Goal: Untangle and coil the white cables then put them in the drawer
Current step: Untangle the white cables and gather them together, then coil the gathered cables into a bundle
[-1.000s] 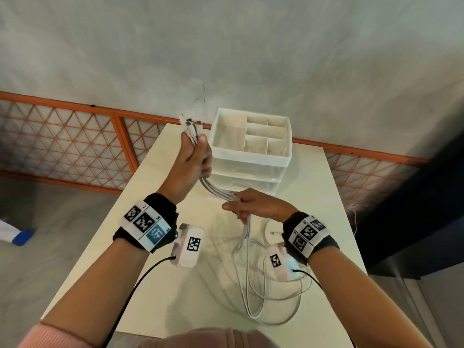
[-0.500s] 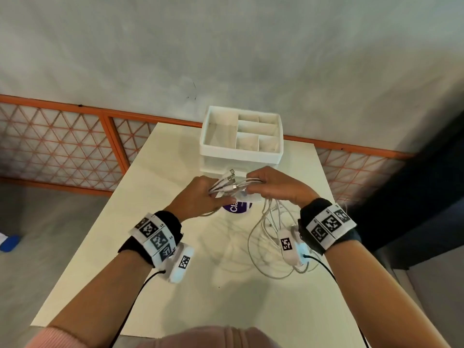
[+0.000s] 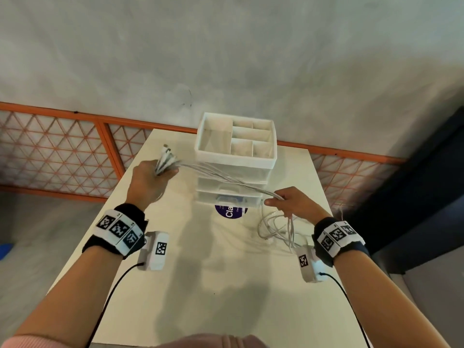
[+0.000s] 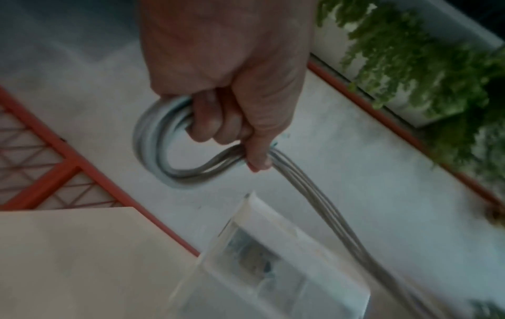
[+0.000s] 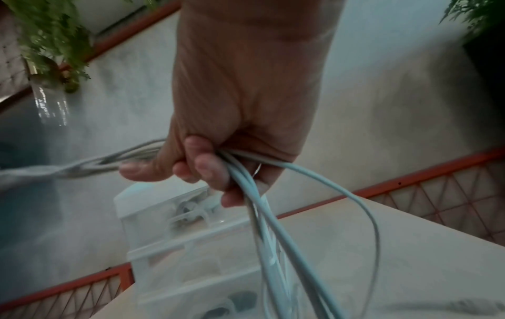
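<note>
A bundle of white cables [image 3: 221,175] stretches between my two hands in front of the white drawer unit [image 3: 236,156]. My left hand [image 3: 150,178] grips one end, with the plugs [image 3: 167,151] sticking out above the fist; the left wrist view shows a cable loop [image 4: 153,140] wrapped round the curled fingers. My right hand [image 3: 288,204] holds the bundle lower right, fingers curled round the strands [image 5: 246,185]. From it the remaining cable [image 3: 276,229] hangs down in loose loops on the cream table [image 3: 200,272].
The drawer unit stands at the table's far middle, with an open divided tray [image 3: 238,139] on top and clear drawers below. A purple round sticker [image 3: 229,212] lies in front of it. An orange lattice railing [image 3: 62,151] runs behind the table.
My hands were together in front of the drawers half a second ago. They have since pulled apart, left hand up and left, right hand to the right, drawing the bundle taut.
</note>
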`<state>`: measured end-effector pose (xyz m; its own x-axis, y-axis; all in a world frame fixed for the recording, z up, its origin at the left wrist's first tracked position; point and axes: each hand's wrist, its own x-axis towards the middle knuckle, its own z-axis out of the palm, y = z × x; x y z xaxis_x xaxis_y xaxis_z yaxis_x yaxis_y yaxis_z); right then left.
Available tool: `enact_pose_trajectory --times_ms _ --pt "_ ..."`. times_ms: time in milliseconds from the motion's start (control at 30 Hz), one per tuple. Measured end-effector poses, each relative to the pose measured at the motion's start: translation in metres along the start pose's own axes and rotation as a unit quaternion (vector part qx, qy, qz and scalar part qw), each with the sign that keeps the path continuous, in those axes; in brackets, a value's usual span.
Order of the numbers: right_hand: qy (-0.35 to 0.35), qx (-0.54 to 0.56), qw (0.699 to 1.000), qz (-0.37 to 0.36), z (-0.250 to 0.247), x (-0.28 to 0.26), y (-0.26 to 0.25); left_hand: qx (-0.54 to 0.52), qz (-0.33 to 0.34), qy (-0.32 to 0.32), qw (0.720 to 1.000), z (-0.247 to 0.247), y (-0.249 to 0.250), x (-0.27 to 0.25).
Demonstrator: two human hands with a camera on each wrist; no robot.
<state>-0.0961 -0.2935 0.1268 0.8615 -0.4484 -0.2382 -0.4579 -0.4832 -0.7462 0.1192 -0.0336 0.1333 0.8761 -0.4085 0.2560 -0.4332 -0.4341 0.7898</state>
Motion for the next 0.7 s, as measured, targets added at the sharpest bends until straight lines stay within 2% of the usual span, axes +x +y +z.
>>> enact_pose_trajectory --times_ms 133,200,333,433,467,533,600,633,700 --pt "0.009 0.01 1.0 -0.021 -0.007 -0.002 -0.013 0.1 -0.09 -0.066 0.989 0.011 -0.019 -0.01" --pt "0.024 0.005 0.999 -0.021 -0.01 -0.002 -0.018 0.126 -0.106 -0.1 0.981 0.017 -0.026 -0.018" --pt "0.043 -0.061 0.997 0.002 -0.015 0.001 -0.022 0.07 -0.121 -0.163 0.977 0.024 -0.032 -0.024" --pt "0.0 -0.123 0.992 0.001 -0.005 0.001 -0.034 -0.07 -0.089 -0.159 0.981 0.028 -0.006 -0.029" --pt "-0.022 -0.13 0.991 -0.012 0.001 0.0 -0.042 -0.119 -0.066 -0.175 0.975 0.029 0.009 -0.032" --pt "-0.06 -0.107 0.992 -0.043 0.014 0.002 -0.062 -0.188 -0.018 -0.252 0.949 0.034 0.037 -0.038" --pt "-0.08 -0.058 0.992 -0.078 0.02 0.002 -0.082 -0.209 0.013 -0.317 0.925 0.043 0.057 -0.045" --pt "-0.085 -0.038 0.991 -0.093 0.02 0.002 -0.09 -0.197 0.023 -0.325 0.925 0.047 0.063 -0.047" --pt "-0.093 0.007 0.99 -0.103 0.015 -0.001 -0.098 -0.172 0.03 -0.3 0.938 0.055 0.067 -0.047"
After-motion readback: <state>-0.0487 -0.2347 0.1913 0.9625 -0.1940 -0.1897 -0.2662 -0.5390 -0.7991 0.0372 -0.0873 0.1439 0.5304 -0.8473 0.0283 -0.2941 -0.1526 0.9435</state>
